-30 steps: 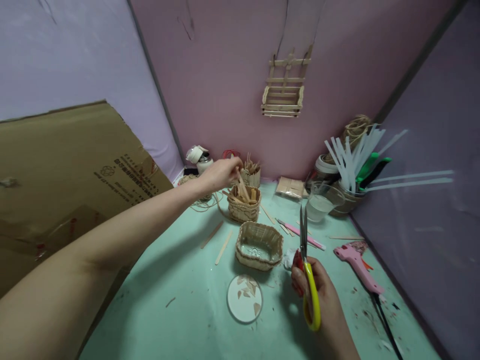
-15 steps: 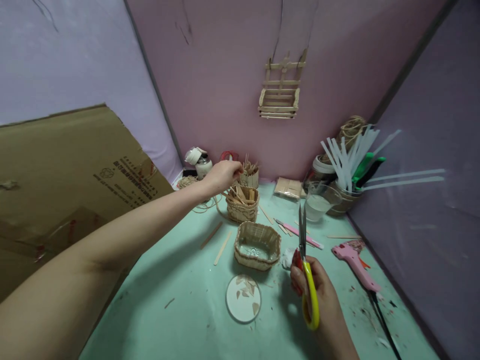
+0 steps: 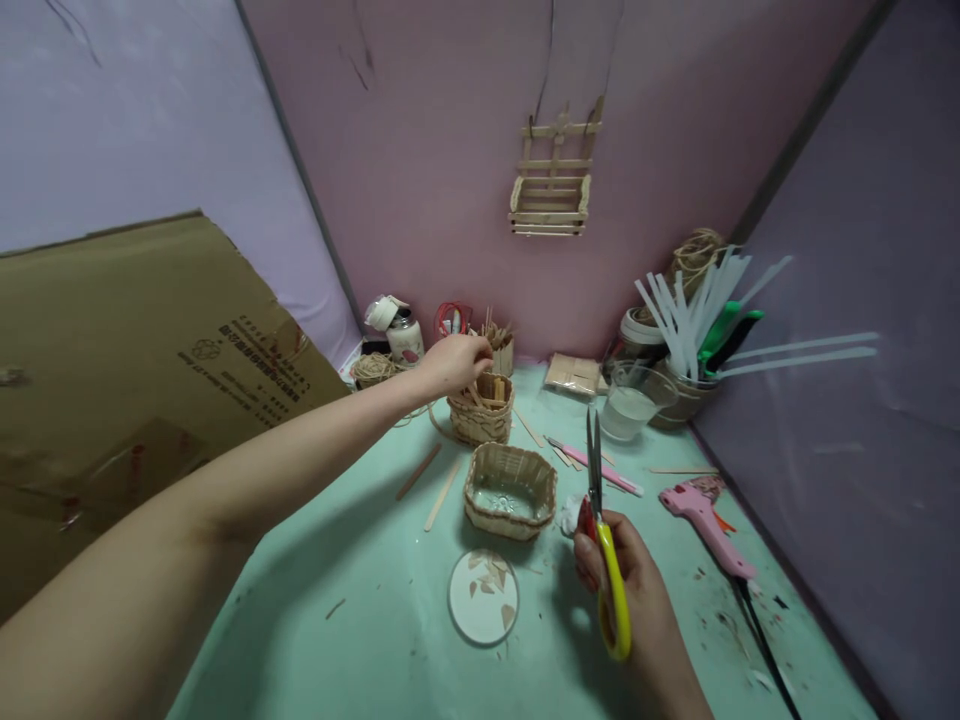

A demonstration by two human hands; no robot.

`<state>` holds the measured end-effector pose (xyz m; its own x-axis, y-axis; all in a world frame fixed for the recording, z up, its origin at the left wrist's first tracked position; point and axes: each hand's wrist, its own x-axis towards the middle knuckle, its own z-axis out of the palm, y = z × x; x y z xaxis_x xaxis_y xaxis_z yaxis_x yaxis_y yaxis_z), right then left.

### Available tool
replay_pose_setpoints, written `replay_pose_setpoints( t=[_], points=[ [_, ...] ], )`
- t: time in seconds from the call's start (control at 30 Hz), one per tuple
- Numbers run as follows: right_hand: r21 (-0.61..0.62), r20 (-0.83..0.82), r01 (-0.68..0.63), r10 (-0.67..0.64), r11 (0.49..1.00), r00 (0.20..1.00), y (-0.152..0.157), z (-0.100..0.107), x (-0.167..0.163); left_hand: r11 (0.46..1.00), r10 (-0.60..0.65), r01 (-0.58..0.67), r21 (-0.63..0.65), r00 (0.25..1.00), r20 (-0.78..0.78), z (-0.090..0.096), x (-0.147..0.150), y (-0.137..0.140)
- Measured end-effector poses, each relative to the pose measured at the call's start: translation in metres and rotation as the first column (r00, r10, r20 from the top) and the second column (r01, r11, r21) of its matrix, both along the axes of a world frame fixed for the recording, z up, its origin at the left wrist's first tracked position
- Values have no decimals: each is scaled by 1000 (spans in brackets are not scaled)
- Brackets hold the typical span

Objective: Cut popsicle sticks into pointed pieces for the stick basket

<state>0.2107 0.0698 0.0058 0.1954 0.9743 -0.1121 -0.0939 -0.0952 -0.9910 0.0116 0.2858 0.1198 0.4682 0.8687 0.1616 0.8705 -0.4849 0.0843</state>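
Observation:
My left hand reaches over a small woven basket that holds wooden pieces. Its fingers are bent and pinched together at the basket's far side; what lies between them is hidden. In my right hand is a pair of scissors with yellow and red handles, blades pointing up and nearly closed. Left of the scissors sits a larger, eight-sided woven basket with a see-through bottom. In front of it lies a round white lid bearing several small wooden chips.
Two loose wooden sticks lie left of the larger basket. A pink craft knife and a pink glue gun are to the right. Behind stand a clear plastic cup and glue sticks. Cardboard leans at left.
My left hand has shifted slightly right and down, nearer to the wooden pieces in the small basket. The scissors have hardly moved; the whole view has slid a little left.

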Motion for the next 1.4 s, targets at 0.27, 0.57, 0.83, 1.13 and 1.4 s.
replay_pose_setpoints(
  t=[0.27, 0.57, 0.83, 1.13, 1.4],
  points=[
    [18, 3, 6, -6, 1000, 1000, 1, -6, 2, 986, 159, -165, -28, 975, -152, -21, 42, -1],
    [35, -36, -8, 10, 999, 999, -1, -9, 1, 974, 219, -221, -59, 975, -32, -37, 42, 0],
    [-7, -5, -14, 14, 1000, 1000, -2, -4, 1, 981, 179, -154, -115, 949, 258, -13, 16, 7],
    [10, 5, -5, 5, 1000, 1000, 0, 0, -1, 948, 166, -1, -317, 853, 494, 3, -12, 5],
    [-7, 29, -15, 15, 1000, 999, 0, 1, -1, 978, 130, -17, -210, 834, 536, -24, -19, 6]
  ],
)
